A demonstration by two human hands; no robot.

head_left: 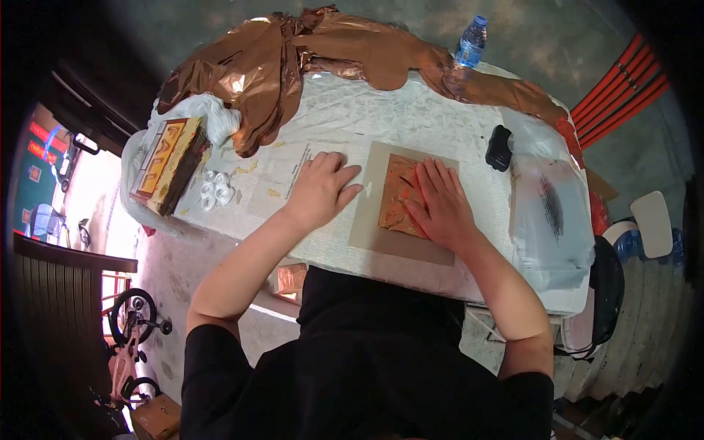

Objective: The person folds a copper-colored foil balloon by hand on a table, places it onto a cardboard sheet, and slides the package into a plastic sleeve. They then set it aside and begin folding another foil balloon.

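On the table's front half lies a grey-brown board point(367, 213) with a smaller copper-coloured, creased sheet point(394, 209) on it. My right hand point(444, 202) rests flat on the right part of this sheet, fingers stretched out and pointing away from me. My left hand point(321, 187) lies on the white table covering, just left of the board, with its fingers apart and slightly bent and nothing in it. Small printed text on the covering shows beside my left hand.
Copper foil point(367, 44) lies along the table's far edge, near a water bottle point(471, 42). At left are a box point(167, 161), a white bag point(213, 117) and small white rolls point(217, 189). At right are a black object point(499, 148) and a plastic-wrapped stack point(550, 220).
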